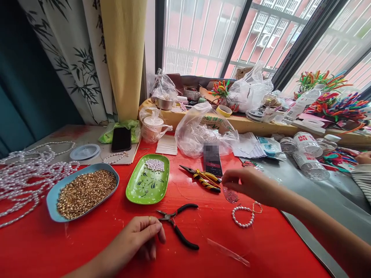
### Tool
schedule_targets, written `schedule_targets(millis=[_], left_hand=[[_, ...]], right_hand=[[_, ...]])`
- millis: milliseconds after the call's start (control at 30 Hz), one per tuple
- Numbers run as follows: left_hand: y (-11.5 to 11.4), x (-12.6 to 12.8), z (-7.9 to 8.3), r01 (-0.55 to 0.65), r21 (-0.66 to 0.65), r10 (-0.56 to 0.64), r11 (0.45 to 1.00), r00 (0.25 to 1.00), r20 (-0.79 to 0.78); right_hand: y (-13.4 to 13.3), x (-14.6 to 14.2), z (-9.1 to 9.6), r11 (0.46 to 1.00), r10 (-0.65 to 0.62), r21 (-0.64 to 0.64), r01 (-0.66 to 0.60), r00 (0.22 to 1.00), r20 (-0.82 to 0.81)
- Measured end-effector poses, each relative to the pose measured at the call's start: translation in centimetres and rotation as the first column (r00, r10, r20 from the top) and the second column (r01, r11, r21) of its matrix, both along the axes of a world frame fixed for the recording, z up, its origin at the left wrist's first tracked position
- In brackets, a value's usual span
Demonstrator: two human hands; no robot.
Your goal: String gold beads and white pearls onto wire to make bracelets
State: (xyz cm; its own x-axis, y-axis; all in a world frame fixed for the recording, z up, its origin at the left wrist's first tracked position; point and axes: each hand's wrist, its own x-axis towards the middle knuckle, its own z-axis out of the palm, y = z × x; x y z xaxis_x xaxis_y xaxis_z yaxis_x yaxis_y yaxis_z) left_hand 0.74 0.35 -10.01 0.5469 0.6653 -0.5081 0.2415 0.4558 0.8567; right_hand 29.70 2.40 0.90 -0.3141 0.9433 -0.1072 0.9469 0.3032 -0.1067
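**Left hand [147, 234] by the black-handled pliers [168, 217], right hand [248, 184] near the yellow-handled pliers [202, 179]**

My left hand is low over the near part of the red worktop [185, 266], its fingers curled loosely inward, the thumb alongside them and a ring [150, 220] on 1 finger. I cannot tell whether it pinches anything. It is just beside the head of the black-handled pliers, which lie with their 2 handles spread toward my right.

My right hand is farther out over the worktop, its fingers bent down near the thumb; I cannot tell whether they meet or pinch anything. The fingertips are near the handles of the yellow-handled pliers, and a phone [213, 164] lies just beyond. On my side of this hand lies a bracelet [242, 225] of pearly beads, with a thin golden loop [256, 212] beside it. A clear plastic strip [228, 253] lies nearer to me.

To my left, a green tray [134, 194] holds small pearly beads [154, 165] toward its far end, and a blue tray [54, 201] is heaped with golden beads [87, 193]. Strings of pearly beads [34, 173] lie tangled farther left.

At the right edge, another person's hand [364, 157] shows above a striped sleeve [361, 179].
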Motion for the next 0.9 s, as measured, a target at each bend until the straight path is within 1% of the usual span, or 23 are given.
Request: schedule_targets(millis=[67, 133, 167, 233, 267, 300, 333, 367, 400, 433, 467, 500, 533, 567, 600, 633, 667, 700, 733, 767, 800, 833, 900], left_hand=[[0.0, -0.1, 0.2, 0.005, 0.015, -0.005, 1.0, 1.0, 0.015], [0.1, -0.1, 0.7, -0.003, 0.054, 0.001, 0.999, 0.999, 0.042], [0.1, -0.1, 1.1, -0.009, 0.065, 0.005, 0.998, 0.998, 0.062], [0.2, 0.0, 2.2, -0.025, 0.044, 0.02, 0.999, 0.995, 0.101], [0.2, 0.0, 2.8, -0.029, 0.027, 0.025, 0.999, 0.991, 0.128], [0.2, 0.0, 3.4, -0.039, 0.026, 0.035, 0.999, 0.987, 0.154], [0.2, 0.0, 4.1, -0.049, 0.038, 0.042, 0.998, 0.983, 0.181], [0.2, 0.0, 4.6, -0.058, 0.063, 0.045, 0.996, 0.98, 0.194], [0.3, 0.0, 5.1, -0.06, 0.109, 0.039, 0.992, 0.981, 0.191], [0.3, 0.1, 5.4, -0.045, 0.173, 0.015, 0.984, 0.985, 0.171], [0.4, 0.3, 5.6, -0.019, 0.268, -0.017, 0.963, 0.991, 0.133], [0.4, 0.7, 5.6, 0.023, 0.391, -0.061, 0.92, 0.994, 0.085], [0.4, 1.2, 5.3, 0.083, 0.529, -0.113, 0.845, 0.993, 0.025], [0.4, 1.8, 4.8, 0.144, 0.68, -0.156, 0.719, 0.987, -0.044], [0.3, 2.7, 4.0, 0.228, 0.801, -0.215, 0.554, 0.968, -0.127], [0.1, 3.5, 3.1, 0.32, 0.876, -0.262, 0.362, 0.936, -0.234], [-0.1, 4.5, 2.1, 0.407, 0.898, -0.261, 0.166, 0.897, -0.358], [-0.3, 5.4, 1.1, 0.462, 0.886, -0.221, -0.029, 0.862, -0.456], [-0.6, 6.2, 0.2, 0.49, 0.849, -0.168, -0.195, 0.836, -0.522], [-1.0, 6.8, -0.7, 0.511, 0.805, -0.126, -0.301, 0.816, -0.565], [-1.3, 7.2, -1.4, 0.522, 0.769, -0.08, -0.369, 0.806, -0.586], [-1.7, 7.5, -2.0, 0.521, 0.742, -0.033, -0.423, 0.809, -0.587], [-2.4, 7.3, -2.7, 0.469, 0.721, 0.046, -0.51, 0.852, -0.522]], right_hand=[[0.1, -0.7, 1.5, 0.992, -0.018, 0.127, 0.025, 0.998, -0.058], [-0.3, -1.8, 2.4, 0.974, 0.013, 0.225, 0.008, 0.995, -0.095], [-0.8, -2.6, 2.6, 0.965, 0.039, 0.262, -0.011, 0.994, -0.104], [-2.1, -4.1, 2.4, 0.953, 0.098, 0.295, -0.064, 0.99, -0.103], [-2.8, -4.8, 2.2, 0.946, 0.15, 0.305, -0.115, 0.984, -0.095], [-3.4, -5.5, 1.9, 0.91, 0.255, 0.348, -0.225, 0.966, -0.043], [-3.8, -6.0, 1.6, 0.86, 0.361, 0.387, -0.333, 0.933, 0.001], [-4.1, -6.4, 1.5, 0.831, 0.412, 0.395, -0.391, 0.911, 0.034], [-4.0, -6.6, 1.4, 0.815, 0.443, 0.397, -0.422, 0.896, 0.042], [-3.8, -6.7, 1.4, 0.818, 0.448, 0.389, -0.423, 0.893, 0.028], [-3.3, -6.6, 1.4, 0.836, 0.431, 0.376, -0.399, 0.903, -0.001], [-2.8, -6.5, 1.5, 0.863, 0.397, 0.356, -0.359, 0.917, -0.036], [-2.1, -6.3, 1.7, 0.875, 0.375, 0.35, -0.334, 0.926, -0.053], [-1.5, -6.1, 1.8, 0.884, 0.355, 0.349, -0.312, 0.933, -0.063], [-0.9, -5.9, 2.0, 0.891, 0.336, 0.348, -0.293, 0.939, -0.07], [-0.5, -5.7, 2.1, 0.895, 0.32, 0.35, -0.276, 0.945, -0.072], [-0.2, -5.6, 2.2, 0.899, 0.303, 0.352, -0.26, 0.95, -0.073], [0.0, -5.6, 2.3, 0.904, 0.286, 0.352, -0.245, 0.955, -0.071], [0.1, -5.5, 2.3, 0.907, 0.271, 0.352, -0.232, 0.96, -0.067], [0.1, -5.5, 2.3, 0.91, 0.257, 0.352, -0.221, 0.965, -0.06], [0.0, -5.4, 2.4, 0.912, 0.242, 0.352, -0.209, 0.969, -0.052], [-0.1, -5.3, 2.4, 0.914, 0.227, 0.355, -0.197, 0.973, -0.046], [-0.5, -4.8, 2.3, 0.915, 0.198, 0.365, -0.17, 0.979, -0.04]])
